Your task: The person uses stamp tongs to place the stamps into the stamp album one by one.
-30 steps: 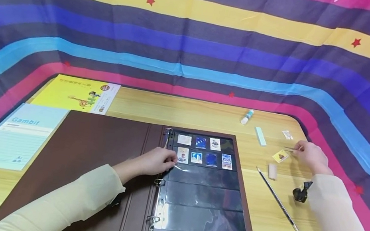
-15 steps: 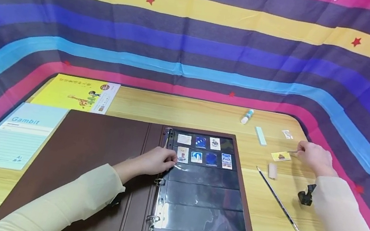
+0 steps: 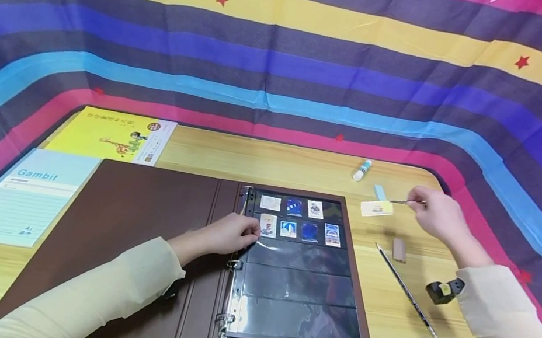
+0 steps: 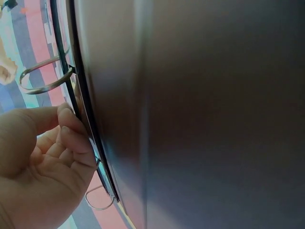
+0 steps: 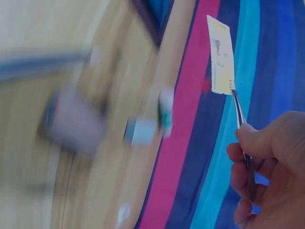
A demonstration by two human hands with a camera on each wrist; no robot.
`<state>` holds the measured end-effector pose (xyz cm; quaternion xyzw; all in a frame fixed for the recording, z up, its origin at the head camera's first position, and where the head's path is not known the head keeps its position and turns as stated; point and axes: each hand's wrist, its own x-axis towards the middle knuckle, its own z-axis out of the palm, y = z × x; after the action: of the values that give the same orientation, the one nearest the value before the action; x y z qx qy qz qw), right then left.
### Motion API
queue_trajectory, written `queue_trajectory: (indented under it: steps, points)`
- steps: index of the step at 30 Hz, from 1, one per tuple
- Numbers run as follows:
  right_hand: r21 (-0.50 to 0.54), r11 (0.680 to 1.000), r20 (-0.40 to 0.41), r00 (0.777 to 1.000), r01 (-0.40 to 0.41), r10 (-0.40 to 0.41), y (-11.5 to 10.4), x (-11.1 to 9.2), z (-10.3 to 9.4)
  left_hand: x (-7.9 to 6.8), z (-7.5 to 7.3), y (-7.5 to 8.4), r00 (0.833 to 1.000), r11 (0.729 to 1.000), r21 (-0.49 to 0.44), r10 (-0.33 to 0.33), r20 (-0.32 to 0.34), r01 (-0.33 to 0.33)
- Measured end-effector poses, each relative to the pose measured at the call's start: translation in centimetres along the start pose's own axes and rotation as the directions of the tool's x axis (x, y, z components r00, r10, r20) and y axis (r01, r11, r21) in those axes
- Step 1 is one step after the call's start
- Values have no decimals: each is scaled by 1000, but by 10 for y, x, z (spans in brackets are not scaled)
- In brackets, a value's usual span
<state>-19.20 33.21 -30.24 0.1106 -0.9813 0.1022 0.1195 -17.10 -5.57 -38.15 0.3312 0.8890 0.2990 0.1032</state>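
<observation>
My right hand (image 3: 438, 215) grips a pair of metal tweezers (image 5: 239, 112) between thumb and fingers. Their tips hold a pale yellow stamp (image 3: 377, 209) by its end, raised over the table right of the stamp album (image 3: 152, 215). The brown album lies open, with a black page (image 3: 300, 286) of clear pockets on its rings. Several stamps (image 3: 310, 232) fill the page's top two rows. At the left edge of the third row, my left hand (image 3: 232, 235) pinches the page's clear pocket film between thumb and forefinger; the exact contact is partly hidden by the fingers.
Right of the album lie a pencil (image 3: 406, 290), an eraser (image 3: 399, 250), a light-blue strip (image 3: 379, 193) partly behind the stamp, and a glue stick (image 3: 362, 170). A Gambit notepad (image 3: 21, 200) and a yellow booklet (image 3: 111, 135) lie on the left. A striped cloth hangs behind.
The right hand has lifted the stamp off the table with the tweezers and carried it left toward the album. Another small stamp is now hidden behind that hand. The left hand stays put.
</observation>
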Motion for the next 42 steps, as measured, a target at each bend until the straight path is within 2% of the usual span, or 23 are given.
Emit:
queue_trajectory:
  steps: [5, 9, 17, 25, 35, 39, 42]
  points:
    - [116, 990, 56, 995, 79, -86, -44, 6, 22, 2, 1, -2, 1000, 1000, 23, 7, -13, -6]
    - [187, 975, 71, 989, 118, -133, -75, 9, 41, 3, 2, -2, 1000, 999, 33, 12, -19, -11]
    - [225, 964, 120, 978, 142, -171, -120, 10, 75, 4, 1, -3, 1000, 1000, 15, 8, -25, -8]
    - [188, 973, 173, 971, 134, -167, -136, 7, 93, 5, 2, -4, 1000, 1000, -10, -13, -24, 13]
    - [207, 956, 272, 927, 207, -260, -145, -6, 94, 4, 2, -3, 999, 999, -30, -40, -15, 40]
    - [215, 946, 269, 916, 245, -298, -144, -2, 90, 4, 2, -3, 999, 999, -39, -33, -19, 33]
    - [211, 936, 238, 914, 282, -329, -145, 2, 91, 4, 2, -3, 999, 998, -44, -34, -18, 33]
